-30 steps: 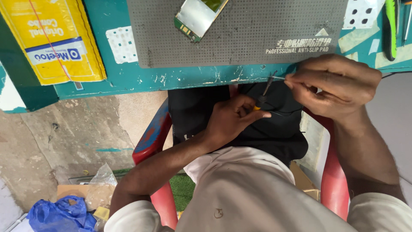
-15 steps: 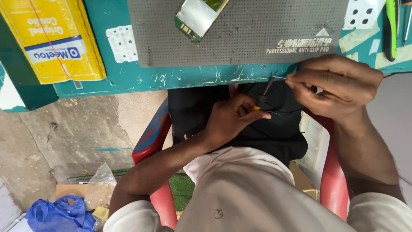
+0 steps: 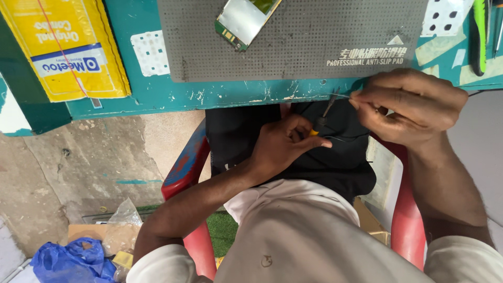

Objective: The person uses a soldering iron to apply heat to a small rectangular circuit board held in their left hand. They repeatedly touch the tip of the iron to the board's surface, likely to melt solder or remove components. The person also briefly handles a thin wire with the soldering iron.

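Note:
My left hand (image 3: pixel 285 142) is closed around a small screwdriver (image 3: pixel 320 119) with a yellow and black handle, its thin shaft pointing up toward the table edge. My right hand (image 3: pixel 406 107) pinches a tiny thin metal piece (image 3: pixel 340 95) between thumb and forefinger, right at the screwdriver's tip. Both hands hover over my lap, just below the front edge of the teal table (image 3: pixel 157 94). A partly dismantled phone (image 3: pixel 245 18) lies on the grey perforated mat (image 3: pixel 314 36) above.
A yellow padded package (image 3: pixel 65 47) lies at the table's left. Green-handled tools (image 3: pixel 479 31) rest at the far right. I sit in a red plastic chair (image 3: pixel 183 167). A blue plastic bag (image 3: pixel 68 262) and cardboard lie on the concrete floor at lower left.

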